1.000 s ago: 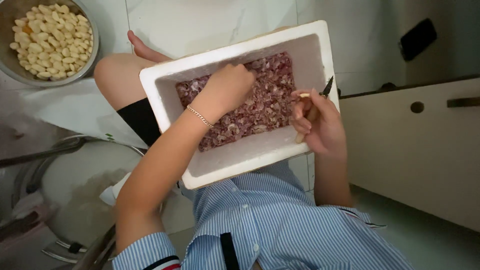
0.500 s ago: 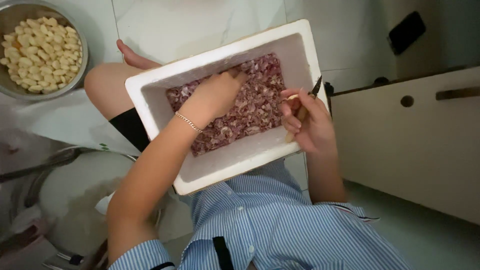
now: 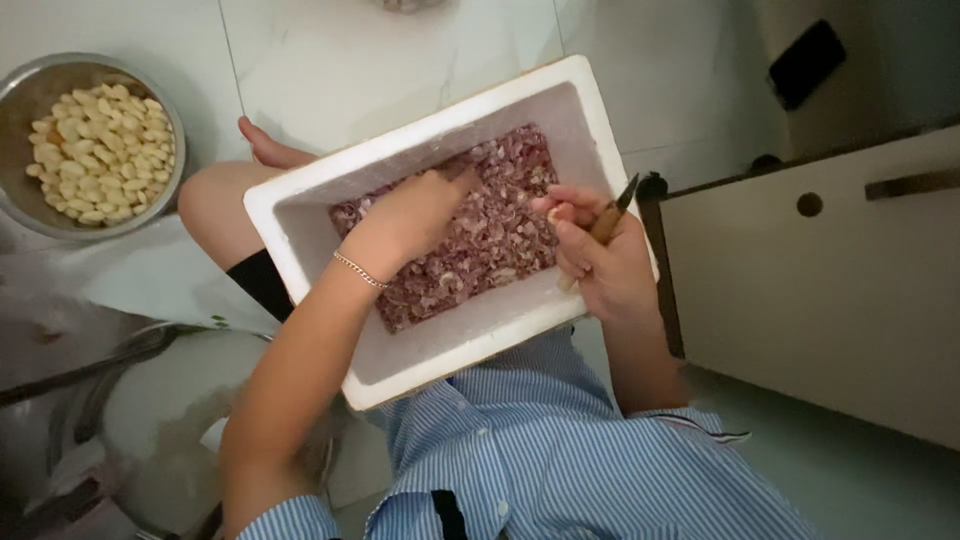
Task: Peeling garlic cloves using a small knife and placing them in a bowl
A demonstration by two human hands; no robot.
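The fingers (image 3: 455,190) of the left hand (image 3: 405,220) are curling down into a heap of purplish garlic skins (image 3: 480,235), their tips buried among the flakes, so whether they are gripping anything I cannot tell. A thin chain bracelet (image 3: 358,270) is circling that wrist. The right hand (image 3: 600,260) is sitting at the box's right edge, its fingers (image 3: 565,215) clenching around a small knife with a wooden handle (image 3: 608,218), the dark blade poking up past the knuckles; a pale clove (image 3: 553,212) appears to be pinched at the fingertips, though it is too small to be sure.

The skins are lying inside a white foam box (image 3: 440,345), which is resting tilted on the person's lap, over a blue striped shirt (image 3: 560,460) and a bare knee (image 3: 215,205). A bare foot (image 3: 268,150) is peeking out behind the box's far-left corner, on the pale tiled floor (image 3: 360,60).

Well to the left, a metal bowl (image 3: 20,100) is holding peeled cream-coloured cloves (image 3: 105,150). To the right, a light cabinet (image 3: 820,280) is standing beside the person's right arm.
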